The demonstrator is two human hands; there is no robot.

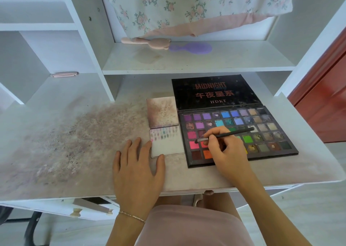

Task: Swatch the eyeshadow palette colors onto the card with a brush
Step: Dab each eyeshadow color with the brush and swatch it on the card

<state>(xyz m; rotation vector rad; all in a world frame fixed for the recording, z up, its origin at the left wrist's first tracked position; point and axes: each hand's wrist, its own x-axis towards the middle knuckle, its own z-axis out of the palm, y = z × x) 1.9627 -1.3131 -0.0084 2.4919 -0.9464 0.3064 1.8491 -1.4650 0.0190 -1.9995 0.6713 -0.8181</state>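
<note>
Loading the brush [224, 134] from the palette [262, 133].
My right hand [227, 150] is pinching it; my left hand [138, 163], spread flat, is steadying the card [167, 145].

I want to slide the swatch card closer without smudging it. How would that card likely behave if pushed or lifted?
The card looks thin and flat, so probably light and a bit bendy. It may skid on the desk, which could be why the left hand touches its edge and corner. The swatches look powdery, so likely to smear.
</note>
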